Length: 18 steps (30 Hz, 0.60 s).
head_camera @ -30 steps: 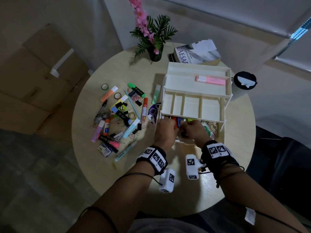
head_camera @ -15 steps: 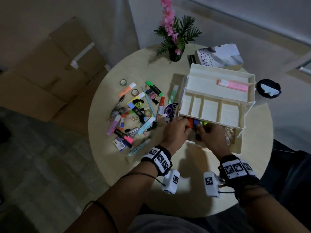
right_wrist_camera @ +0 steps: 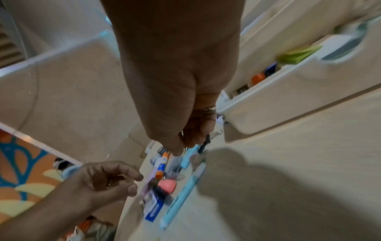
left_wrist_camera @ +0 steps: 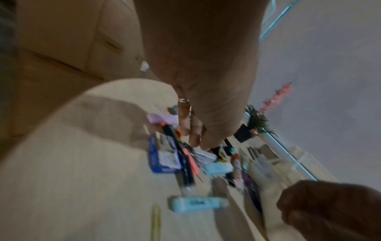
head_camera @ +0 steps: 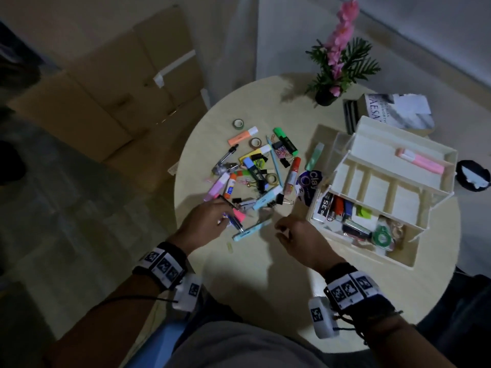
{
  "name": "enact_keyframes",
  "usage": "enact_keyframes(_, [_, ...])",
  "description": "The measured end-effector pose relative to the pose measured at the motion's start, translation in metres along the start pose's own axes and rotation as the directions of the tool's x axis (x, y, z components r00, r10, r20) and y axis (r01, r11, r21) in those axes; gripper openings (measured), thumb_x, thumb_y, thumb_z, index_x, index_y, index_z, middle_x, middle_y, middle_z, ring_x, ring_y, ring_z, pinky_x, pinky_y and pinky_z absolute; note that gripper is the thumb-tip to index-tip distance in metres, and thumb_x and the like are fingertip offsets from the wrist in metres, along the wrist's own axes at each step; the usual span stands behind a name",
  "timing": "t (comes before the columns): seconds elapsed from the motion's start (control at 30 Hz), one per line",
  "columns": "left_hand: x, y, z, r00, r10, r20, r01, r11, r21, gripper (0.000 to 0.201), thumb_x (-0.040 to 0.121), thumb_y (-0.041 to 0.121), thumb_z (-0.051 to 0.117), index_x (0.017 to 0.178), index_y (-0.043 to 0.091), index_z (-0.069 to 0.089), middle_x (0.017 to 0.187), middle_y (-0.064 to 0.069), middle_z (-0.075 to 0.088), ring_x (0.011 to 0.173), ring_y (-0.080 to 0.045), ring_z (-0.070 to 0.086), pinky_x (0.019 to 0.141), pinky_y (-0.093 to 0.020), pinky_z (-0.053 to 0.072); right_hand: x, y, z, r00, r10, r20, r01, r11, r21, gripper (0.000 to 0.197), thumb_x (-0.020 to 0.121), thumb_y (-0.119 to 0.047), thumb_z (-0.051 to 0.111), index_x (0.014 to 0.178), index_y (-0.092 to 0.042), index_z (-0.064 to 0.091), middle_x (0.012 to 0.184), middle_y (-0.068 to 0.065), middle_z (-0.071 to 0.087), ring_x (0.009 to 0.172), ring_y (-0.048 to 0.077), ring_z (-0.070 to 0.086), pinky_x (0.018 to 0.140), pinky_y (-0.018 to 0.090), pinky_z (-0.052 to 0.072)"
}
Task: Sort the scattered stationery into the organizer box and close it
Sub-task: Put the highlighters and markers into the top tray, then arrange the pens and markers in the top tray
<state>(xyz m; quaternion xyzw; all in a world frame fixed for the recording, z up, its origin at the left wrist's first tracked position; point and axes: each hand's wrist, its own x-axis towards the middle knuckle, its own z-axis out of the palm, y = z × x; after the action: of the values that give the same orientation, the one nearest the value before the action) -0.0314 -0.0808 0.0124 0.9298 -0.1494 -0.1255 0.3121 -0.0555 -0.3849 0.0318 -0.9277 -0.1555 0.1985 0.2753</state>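
Both wrist views motion-smeared, pile (left_wrist_camera: pixel 185 163) labels unreadable. Left hand (head_camera: pixel 202 224) covers pile's near edge. Box (head_camera: pixel 372 251) lower tray part-hidden under upper tier. Book (head_camera: pixel 398 112) title cut by box.

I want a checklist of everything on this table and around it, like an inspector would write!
Surface: round pale wooden table, dimly lit.
Job's things: white organizer box open, tiers fanned out; pink highlighter in the top tray, bottom tray partly filled. Scattered pile of stationery lies left of it.
Clutter: potted plant, book, black dish.
Hands: left hand reaching over the pile's near edge; right hand beside the box; whether either holds anything cannot be told.
Cables: thin black cords at the wrist straps.
Surroundings: cardboard boxes on the floor.
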Motion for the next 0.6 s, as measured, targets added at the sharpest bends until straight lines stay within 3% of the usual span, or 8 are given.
enact_keyframes(0.1, [-0.010,-0.029,-0.019,0.998,-0.066,0.007,0.066,0.998,-0.015,0.026,0.085,0.006,0.078,0.105,0.022,0.077,0.106,0.004,0.068,0.079,-0.005,0.060,0.076,-0.025,0.053,0.020,-0.011,0.021,0.993,-0.011,0.115,0.020,0.996,-0.082,0.037,0.094,-0.014,0.068,0.131,-0.019,0.063,0.134,0.005,0.059,0.103,0.029,0.068,0.085,0.039,0.056])
enact_keyframes(0.2, [-0.012,-0.048,-0.030,0.993,-0.104,0.058,0.107,0.994,-0.038,0.025,0.087,0.010,0.079,0.104,0.028,0.074,0.105,0.008,0.065,0.075,-0.004,0.060,0.072,-0.029,0.055,0.040,-0.023,0.033,0.981,-0.017,0.195,0.050,0.984,-0.169,0.051,0.093,-0.011,0.064,0.142,-0.025,0.055,0.153,0.005,0.047,0.108,0.034,0.070,0.082,0.043,0.059])
enact_keyframes(0.37, [-0.008,-0.062,-0.037,0.988,-0.096,0.122,0.101,0.994,-0.036,0.022,0.091,0.014,0.077,0.110,0.026,0.074,0.113,0.006,0.067,0.082,-0.006,0.062,0.079,-0.033,0.058,0.056,-0.029,0.053,0.984,-0.030,0.176,0.083,0.950,-0.300,0.044,0.105,-0.023,0.055,0.147,-0.034,0.047,0.146,0.005,0.051,0.104,0.031,0.072,0.069,0.042,0.062])
enact_keyframes(0.5, [-0.001,-0.071,-0.039,0.984,-0.087,0.152,0.097,0.994,-0.059,0.021,0.094,0.017,0.075,0.112,0.026,0.073,0.109,0.013,0.064,0.085,-0.005,0.061,0.080,-0.029,0.055,0.058,-0.029,0.057,0.989,-0.027,0.148,0.068,0.958,-0.279,0.034,0.104,-0.031,0.057,0.137,-0.040,0.056,0.147,-0.003,0.057,0.106,0.027,0.074,0.072,0.041,0.063])
enact_keyframes(0.6, [0.005,-0.075,-0.041,0.986,-0.058,0.158,0.069,0.995,-0.066,0.020,0.095,0.018,0.075,0.114,0.023,0.074,0.111,0.007,0.068,0.084,-0.006,0.060,0.080,-0.029,0.055,0.057,-0.033,0.055,0.988,-0.064,0.137,0.098,0.962,-0.256,0.031,0.104,-0.028,0.059,0.133,-0.036,0.061,0.147,-0.002,0.058,0.107,0.027,0.073,0.075,0.040,0.064])
